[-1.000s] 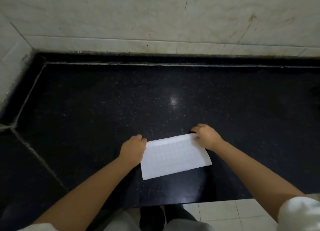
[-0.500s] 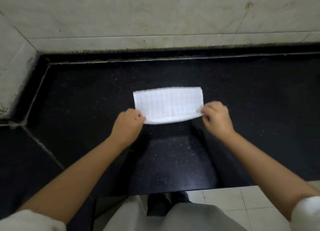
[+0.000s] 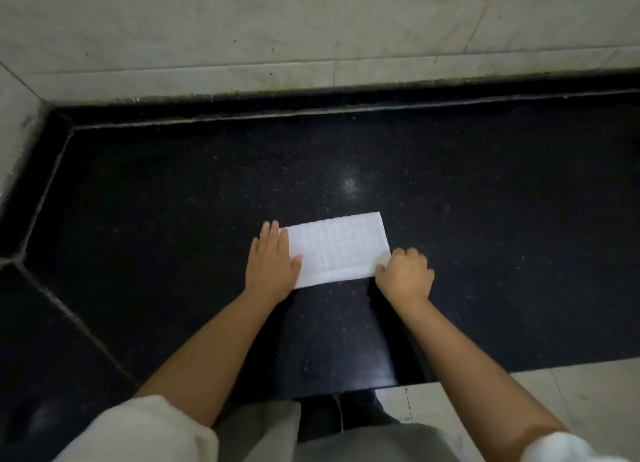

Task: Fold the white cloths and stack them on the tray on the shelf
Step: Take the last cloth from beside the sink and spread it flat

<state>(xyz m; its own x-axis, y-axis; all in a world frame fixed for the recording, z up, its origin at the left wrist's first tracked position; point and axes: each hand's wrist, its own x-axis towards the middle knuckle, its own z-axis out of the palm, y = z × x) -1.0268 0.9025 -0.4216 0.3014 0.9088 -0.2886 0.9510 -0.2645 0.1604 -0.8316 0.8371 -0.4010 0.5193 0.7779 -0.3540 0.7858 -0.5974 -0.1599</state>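
Now left hand (image 3: 272, 260) presses white cloth (image 3: 337, 248) flat; right hand (image 3: 405, 274) pinches its corner.

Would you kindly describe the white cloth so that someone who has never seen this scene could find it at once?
Start at the black speckled counter below the pale tiled wall. Near its front edge lies the white cloth, a folded rectangle with a faint grid texture. The left hand lies flat on its left end and the right hand pinches its near right corner; it is the only white thing on the dark stone.

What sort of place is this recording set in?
Probably a kitchen or utility room: a polished black speckled stone counter runs into a corner of pale marble-like wall tiles, with light floor tiles below.
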